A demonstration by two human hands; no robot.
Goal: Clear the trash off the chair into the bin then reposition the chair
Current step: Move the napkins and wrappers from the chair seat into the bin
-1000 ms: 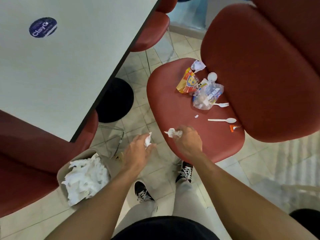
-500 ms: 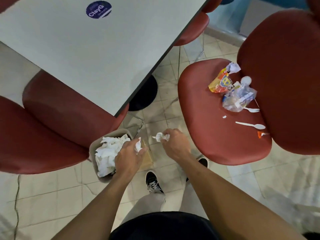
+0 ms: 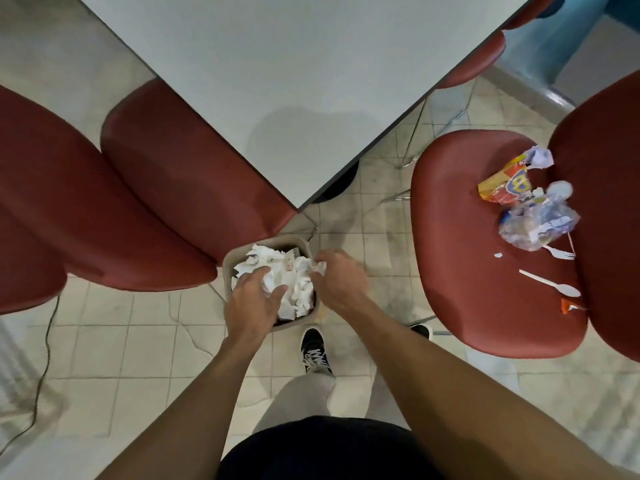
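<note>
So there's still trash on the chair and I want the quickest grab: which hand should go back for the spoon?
The right hand, probably. The chair with the spoon stands on that side, while the left hand is over the bin, farther away. Both hands seem to hold tissue for now.

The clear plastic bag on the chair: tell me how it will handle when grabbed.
The plastic bag is crumpled and thin, so it is probably floppy and light and will likely squash in the grip. It seems to hold scraps that might spill out. The fork at its edge may shift as it lifts.
</note>
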